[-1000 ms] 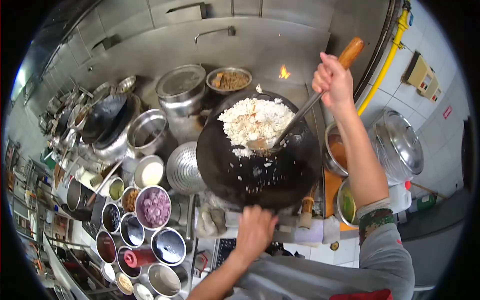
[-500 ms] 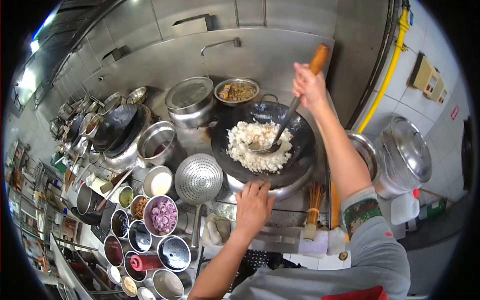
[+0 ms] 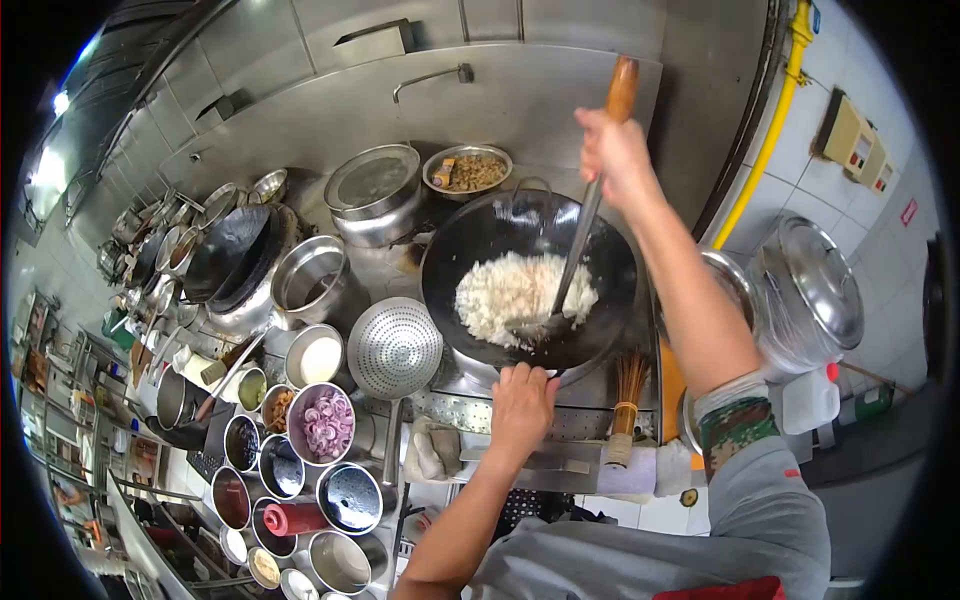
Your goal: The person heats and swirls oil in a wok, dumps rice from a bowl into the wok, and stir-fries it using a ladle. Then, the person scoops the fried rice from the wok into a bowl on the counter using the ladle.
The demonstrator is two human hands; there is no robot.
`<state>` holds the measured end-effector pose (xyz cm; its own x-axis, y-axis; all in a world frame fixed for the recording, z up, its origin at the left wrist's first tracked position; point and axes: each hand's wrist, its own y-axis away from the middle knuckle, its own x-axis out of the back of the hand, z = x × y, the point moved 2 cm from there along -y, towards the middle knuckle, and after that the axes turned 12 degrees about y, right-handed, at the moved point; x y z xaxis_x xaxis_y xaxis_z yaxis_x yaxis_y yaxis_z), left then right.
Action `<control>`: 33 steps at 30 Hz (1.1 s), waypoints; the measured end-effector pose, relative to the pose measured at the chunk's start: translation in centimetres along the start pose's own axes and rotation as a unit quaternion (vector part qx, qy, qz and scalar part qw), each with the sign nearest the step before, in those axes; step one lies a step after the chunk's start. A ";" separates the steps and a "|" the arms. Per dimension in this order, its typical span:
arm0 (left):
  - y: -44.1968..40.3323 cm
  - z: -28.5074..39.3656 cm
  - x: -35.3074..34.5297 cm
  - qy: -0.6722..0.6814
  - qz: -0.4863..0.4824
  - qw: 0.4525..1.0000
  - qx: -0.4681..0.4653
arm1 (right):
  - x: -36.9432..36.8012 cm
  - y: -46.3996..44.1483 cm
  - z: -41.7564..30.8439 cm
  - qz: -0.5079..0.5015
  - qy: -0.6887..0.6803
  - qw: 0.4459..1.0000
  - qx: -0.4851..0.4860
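White rice (image 3: 515,290) lies heaped in a large black wok (image 3: 465,235) on the burner. My right hand (image 3: 618,155) is wrapped round the shaft of a long ladle (image 3: 578,255), just under its wooden end. The ladle's bowl is down at the near right side of the rice, partly covered by grains. At the wok's near edge, my left hand (image 3: 524,400) has its fingers closed over the rim or near handle; the exact grip is hidden by the fingers.
A perforated strainer (image 3: 395,345) lies left of the wok. Pots of sliced red onion (image 3: 327,423), white liquid (image 3: 320,358) and sauces stand beyond it. A bamboo brush (image 3: 625,410) is at the right front, a lidded steel pot (image 3: 375,190) behind.
My left hand has moved from just in front of the wok to close on its near edge. The ladle has swept nearer and to the right, and the rice has shifted.
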<state>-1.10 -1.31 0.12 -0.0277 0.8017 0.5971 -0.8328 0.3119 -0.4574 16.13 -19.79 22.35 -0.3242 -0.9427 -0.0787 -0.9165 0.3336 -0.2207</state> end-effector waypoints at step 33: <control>-2.4 0.3 4.8 -0.047 -0.023 0.999 0.000 | 1.2 -2.9 2.3 -0.147 -0.109 0.976 0.121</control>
<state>0.54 1.66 4.30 -0.0412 0.7345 0.6773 -0.8343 0.3476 -0.4278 18.89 -21.86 20.68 0.0250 -0.9840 -0.1765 -0.8718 0.0650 -0.4856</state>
